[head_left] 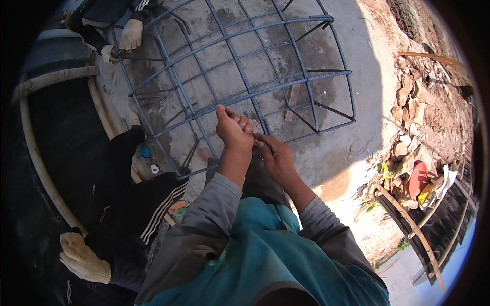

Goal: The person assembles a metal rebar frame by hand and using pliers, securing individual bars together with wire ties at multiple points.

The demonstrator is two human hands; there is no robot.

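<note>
Concrete floor (pixel 370 61) beneath rebar cage (pixel 250 95); left hand (pixel 235 128), right hand (pixel 278 160) clenched close together, contents unclear.

Reference: clock positions are taken from the meeting point of the hands, with 12 o'clock ahead of the wearer. The left hand (pixel 234 127) is at 10 o'clock to the right hand (pixel 275 158); both overlap the near side of the rebar cage (pixel 249 95) in view. The cage extends from 9 through 12 to 2 o'clock, over the concrete slab (pixel 370 102). A wood piece (pixel 292 102) lies at 2 o'clock, beneath the upper bars. Rubble (pixel 406 97) borders the slab toward 3 o'clock; a pole (pixel 416 229) lies at 4. A co-worker's gloved hand (pixel 131 34) is at 10 o'clock; another gloved hand (pixel 84 257) is at 8. A long pole (pixel 33 148) runs along the 9 o'clock side.
</note>
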